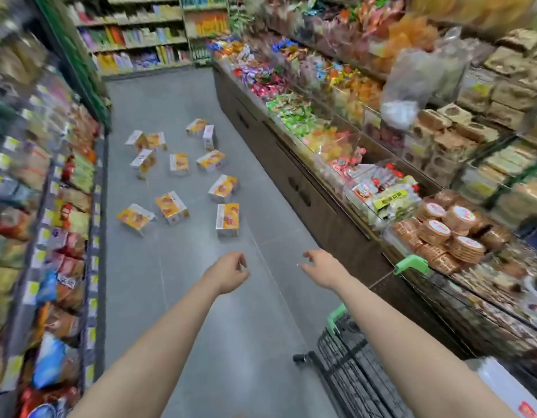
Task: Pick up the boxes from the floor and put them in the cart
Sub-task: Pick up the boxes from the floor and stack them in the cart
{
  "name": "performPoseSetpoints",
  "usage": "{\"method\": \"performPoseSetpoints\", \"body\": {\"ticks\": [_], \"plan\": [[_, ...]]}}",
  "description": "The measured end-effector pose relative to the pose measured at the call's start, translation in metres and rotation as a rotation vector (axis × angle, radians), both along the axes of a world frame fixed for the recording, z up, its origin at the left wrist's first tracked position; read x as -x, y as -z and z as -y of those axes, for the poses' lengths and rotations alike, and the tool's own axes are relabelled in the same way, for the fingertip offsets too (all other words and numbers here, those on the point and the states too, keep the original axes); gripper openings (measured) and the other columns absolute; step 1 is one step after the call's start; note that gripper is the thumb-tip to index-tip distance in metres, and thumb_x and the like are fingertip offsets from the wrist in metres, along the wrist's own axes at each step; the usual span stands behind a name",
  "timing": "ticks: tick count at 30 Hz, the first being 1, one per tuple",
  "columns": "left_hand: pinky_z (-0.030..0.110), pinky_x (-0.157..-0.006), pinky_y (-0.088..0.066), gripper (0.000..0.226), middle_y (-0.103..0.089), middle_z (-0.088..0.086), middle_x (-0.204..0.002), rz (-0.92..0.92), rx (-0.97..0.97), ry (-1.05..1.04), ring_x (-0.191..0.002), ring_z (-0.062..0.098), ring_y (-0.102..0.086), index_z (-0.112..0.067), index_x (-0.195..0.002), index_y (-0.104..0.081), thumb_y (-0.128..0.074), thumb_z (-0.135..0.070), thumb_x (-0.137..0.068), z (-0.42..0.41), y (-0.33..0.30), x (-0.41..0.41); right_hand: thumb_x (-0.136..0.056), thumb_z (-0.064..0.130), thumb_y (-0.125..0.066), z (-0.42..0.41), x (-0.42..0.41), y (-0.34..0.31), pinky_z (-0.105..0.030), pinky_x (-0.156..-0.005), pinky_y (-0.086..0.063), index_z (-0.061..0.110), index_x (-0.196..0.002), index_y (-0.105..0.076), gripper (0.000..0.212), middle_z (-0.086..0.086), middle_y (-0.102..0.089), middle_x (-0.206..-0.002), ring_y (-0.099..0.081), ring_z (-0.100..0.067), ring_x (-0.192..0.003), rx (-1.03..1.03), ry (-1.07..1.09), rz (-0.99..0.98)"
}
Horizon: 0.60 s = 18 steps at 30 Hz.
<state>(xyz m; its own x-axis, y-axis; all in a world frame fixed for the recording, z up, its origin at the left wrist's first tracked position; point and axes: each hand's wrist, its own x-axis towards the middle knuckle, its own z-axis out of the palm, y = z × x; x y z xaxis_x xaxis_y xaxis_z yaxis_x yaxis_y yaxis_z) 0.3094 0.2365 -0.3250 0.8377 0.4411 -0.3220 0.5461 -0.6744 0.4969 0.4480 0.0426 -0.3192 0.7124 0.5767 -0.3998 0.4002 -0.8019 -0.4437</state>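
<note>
Several orange-and-white boxes lie scattered on the grey aisle floor ahead of me; the nearest box (228,219) lies just beyond my hands, with another box (171,207) and a third box (136,218) to its left. Both arms reach forward over the floor. My left hand (231,271) hangs with loosely curled fingers and holds nothing. My right hand (321,265) is spread, fingers pointing left, also empty. The black wire cart (351,366) with green handles stands at the lower right, under my right forearm.
Snack shelves (50,236) line the left side of the aisle. A long counter (306,188) with candy bins and stacked biscuit packs runs along the right. More shelving (140,34) closes the far end. Grey floor (185,312) lies between me and the boxes.
</note>
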Motion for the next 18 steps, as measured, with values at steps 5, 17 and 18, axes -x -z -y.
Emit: {"method": "performPoseSetpoints", "body": {"ticks": [5, 17, 18], "plan": [[0.027, -0.077, -0.039, 0.010, -0.056, 0.001, -0.094, 0.045, 0.000, -0.110, -0.087, 0.018, -0.055, -0.022, -0.092, -0.050, -0.058, -0.021, -0.086, -0.099, -0.006, -0.002, -0.095, 0.036, -0.051, -0.105, -0.021, -0.008, -0.034, -0.105, -0.037, 0.010, -0.135, -0.046, 0.048, -0.011, -0.049, -0.139, -0.047, -0.027, -0.128, 0.024, -0.094, -0.003], [0.024, -0.075, -0.039, 0.012, -0.055, 0.000, -0.095, 0.113, 0.022, -0.252, -0.083, 0.016, -0.053, -0.023, -0.093, -0.050, -0.060, -0.021, -0.086, -0.255, 0.012, -0.107, -0.095, 0.037, -0.051, -0.282, -0.144, -0.010, -0.032, -0.099, -0.039, 0.009, -0.133, -0.048, 0.048, -0.010, -0.051, -0.137, -0.049, -0.026, -0.125, 0.016, -0.220, -0.020], [0.023, -0.074, -0.037, 0.013, -0.055, -0.001, -0.094, 0.102, 0.018, -0.267, -0.083, 0.016, -0.052, -0.023, -0.093, -0.050, -0.060, -0.021, -0.086, -0.273, 0.011, -0.124, -0.095, 0.036, -0.051, -0.301, -0.161, -0.012, -0.031, -0.098, -0.040, 0.008, -0.131, -0.049, 0.046, -0.011, -0.053, -0.135, -0.051, -0.027, -0.123, 0.009, -0.229, -0.034]]}}
